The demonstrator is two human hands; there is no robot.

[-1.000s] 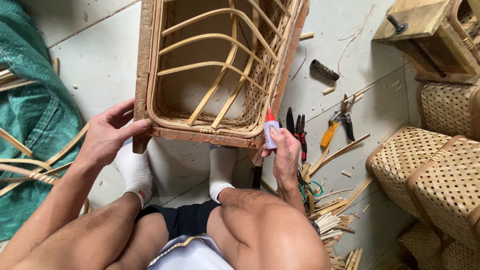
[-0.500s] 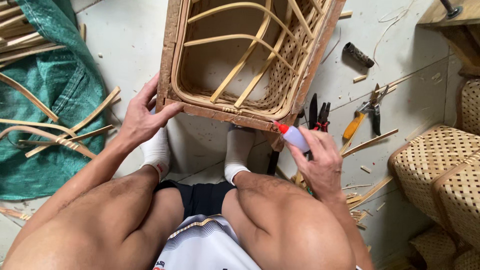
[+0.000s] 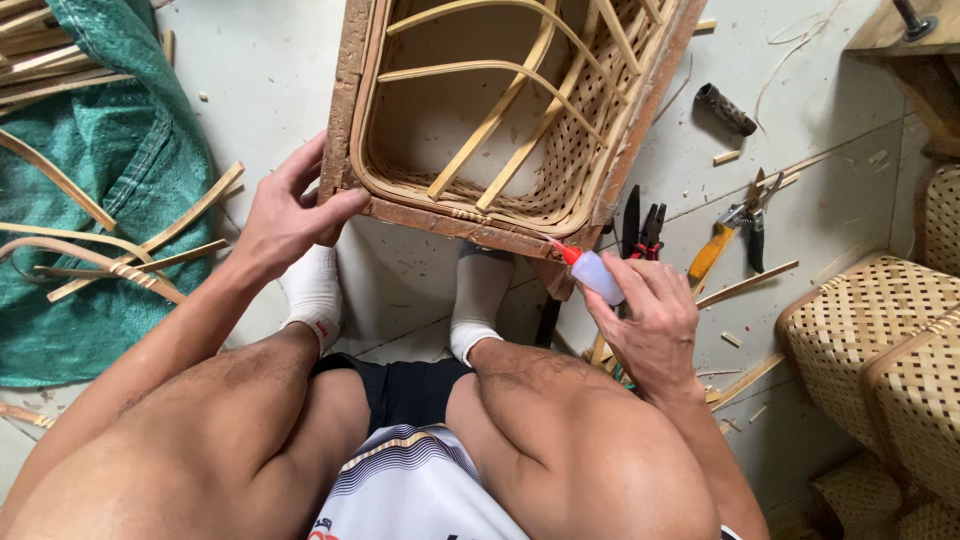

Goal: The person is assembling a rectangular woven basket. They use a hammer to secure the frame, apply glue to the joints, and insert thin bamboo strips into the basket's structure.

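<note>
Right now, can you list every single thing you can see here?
woven rattan basket frame: one, tan, top centre on the floor
small glue bottle with red tip: one, white, at the frame's near right corner
pliers and cutters: several, black, red, yellow handles, right of the frame
green woven sack: one, left
loose rattan strips: many, tan, on the sack
woven baskets: at least two, tan, right edge
white socks: two, under the frame
left hand: grips the frame's corner
right hand: holds the bottle

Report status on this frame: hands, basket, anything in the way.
Left hand grips woven basket at its near corner. Right hand holds glue bottle, red tip at the basket's near rim. Pliers lie beside the basket, not blocking.
</note>
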